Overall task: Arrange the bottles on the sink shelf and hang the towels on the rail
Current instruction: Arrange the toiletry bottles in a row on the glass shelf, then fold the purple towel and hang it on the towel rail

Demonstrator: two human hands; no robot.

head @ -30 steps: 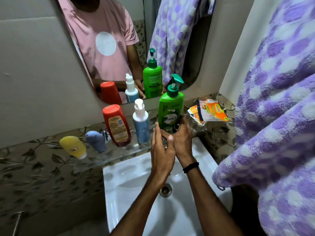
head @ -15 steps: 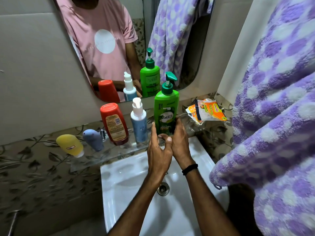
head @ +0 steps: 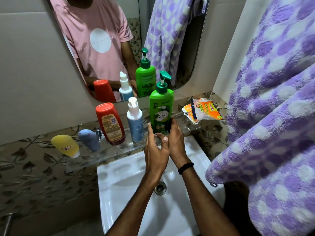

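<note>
The green pump bottle (head: 161, 110), upright near the glass shelf's (head: 109, 151) front edge, is loosely flanked by open left (head: 156, 150) and right hands (head: 176, 142), neither clearly gripping.

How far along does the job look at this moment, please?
Done: the red bottle, white pump bottle, yellow tube and blue tube sit on the glass shelf. In hand: both hands flank the green pump bottle. Left: hanging the purple towel properly.
</note>
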